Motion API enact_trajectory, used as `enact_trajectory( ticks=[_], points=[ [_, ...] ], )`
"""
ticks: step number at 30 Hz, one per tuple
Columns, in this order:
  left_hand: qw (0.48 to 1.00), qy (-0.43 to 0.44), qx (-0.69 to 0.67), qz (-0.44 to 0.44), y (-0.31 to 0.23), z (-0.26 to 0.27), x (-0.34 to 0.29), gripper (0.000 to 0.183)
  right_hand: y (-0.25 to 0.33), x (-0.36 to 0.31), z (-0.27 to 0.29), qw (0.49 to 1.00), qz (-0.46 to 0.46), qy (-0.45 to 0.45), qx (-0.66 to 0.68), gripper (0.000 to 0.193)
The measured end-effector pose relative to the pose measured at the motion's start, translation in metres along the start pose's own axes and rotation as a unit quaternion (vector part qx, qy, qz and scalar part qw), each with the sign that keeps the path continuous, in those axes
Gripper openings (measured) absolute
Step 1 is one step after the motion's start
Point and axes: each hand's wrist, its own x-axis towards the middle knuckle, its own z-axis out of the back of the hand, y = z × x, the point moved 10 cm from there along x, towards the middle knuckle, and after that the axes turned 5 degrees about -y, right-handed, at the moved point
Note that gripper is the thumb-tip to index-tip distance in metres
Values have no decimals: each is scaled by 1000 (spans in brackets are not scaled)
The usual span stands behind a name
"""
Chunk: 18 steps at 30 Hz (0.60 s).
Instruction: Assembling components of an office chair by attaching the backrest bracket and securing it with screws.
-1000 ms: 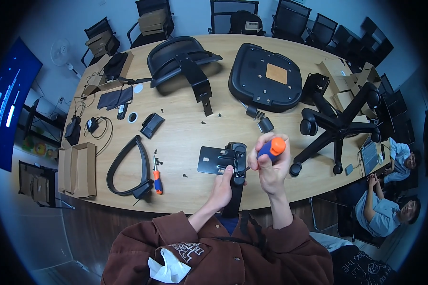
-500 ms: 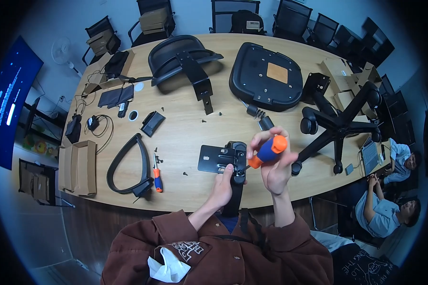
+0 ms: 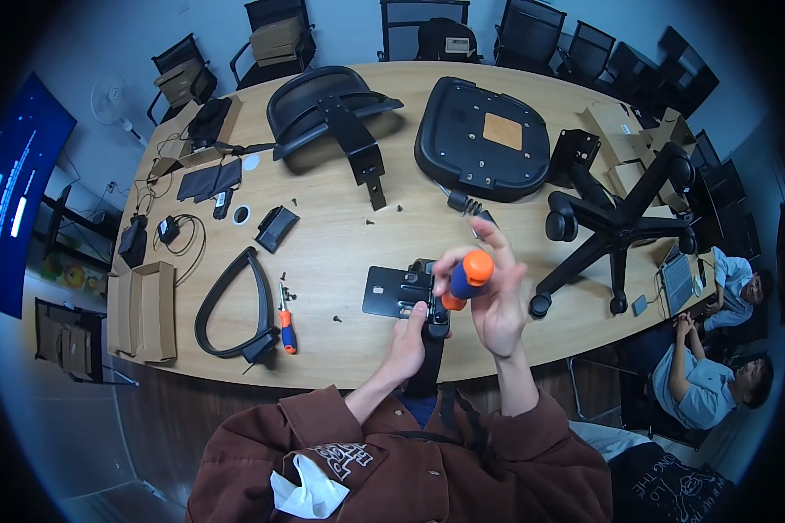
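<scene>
My left hand (image 3: 403,349) is closed on a black metal bracket (image 3: 387,292), its thumb pressing near the joint with a dark bar that runs toward my body. My right hand (image 3: 501,315) holds a screwdriver (image 3: 469,277) with an orange and blue handle, gripped loosely with some fingers lifted away. The screwdriver stands nearly upright over the bracket's right side; its tip is hidden behind the handle and bracket. A second screwdriver (image 3: 288,333) lies left of my hands, beside a black loop-shaped armrest (image 3: 202,309). Several small screws are scattered near them.
Beyond my hands lie a mesh chair backrest (image 3: 318,109) and an upturned seat (image 3: 484,144). A wheeled chair base (image 3: 619,228) stands right. An opened cardboard box (image 3: 144,312) sits left. Two people sit at the right beside a laptop (image 3: 677,281).
The screwdriver and my right hand have shifted left, and the handle has tilted more upright. My left hand stays on the bracket. The head view has moved slightly.
</scene>
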Motion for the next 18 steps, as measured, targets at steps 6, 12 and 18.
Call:
enact_trajectory(
  ticks=[6, 12, 18],
  points=[
    [1000, -8, -28, -10, -11, -2, -2, 53, 11, -5, 8, 986, 130, 15, -108, 69],
    [999, -5, -41, 14, -7, -2, -1, 53, 2, -2, 20, 997, 45, -26, -56, 65],
    [1000, -7, -13, -2, -5, -2, 2, 54, 6, -2, 19, 994, 91, -33, -52, 74]
  ],
)
